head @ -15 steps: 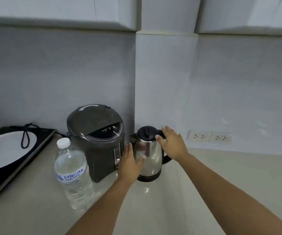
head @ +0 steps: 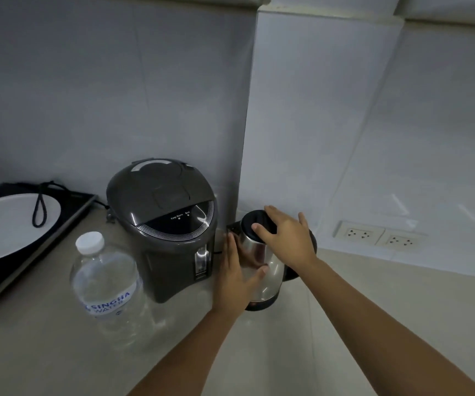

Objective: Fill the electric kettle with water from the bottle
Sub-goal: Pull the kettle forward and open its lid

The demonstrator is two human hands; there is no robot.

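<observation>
At the back corner of the counter [head: 59, 352], kettle [head: 270, 270] stands upright on its base, just right of the grey thermo pot [head: 162, 224]. Your left hand [head: 235, 278] lies flat against the kettle's left side, fingers straight and thumb [head: 260, 271] across the steel: bracing it, not gripping.

Change over the last half second: your right hand [head: 287, 238] has slid from the handle side onto the black lid [head: 255, 221]. Thumb now sits on the lid top and fingers drape over the far edge. Cannot tell if that is a real grasp or just resting, since the fingertips are hidden. Left hand has barely moved. Camera has dipped closer too.

Meaning for the task: this looks like the lid-opening step, just starting. Lid is down, so no water can go in yet. Bottle [head: 105, 284] stands untouched near the left front, well apart from both hands, white cap [head: 89, 242] on. It looks full or nearly so. Uncapping and pouring are both left to do.

Risk: kettle sits tight against the pot, so an opening lid may foul it.
</observation>
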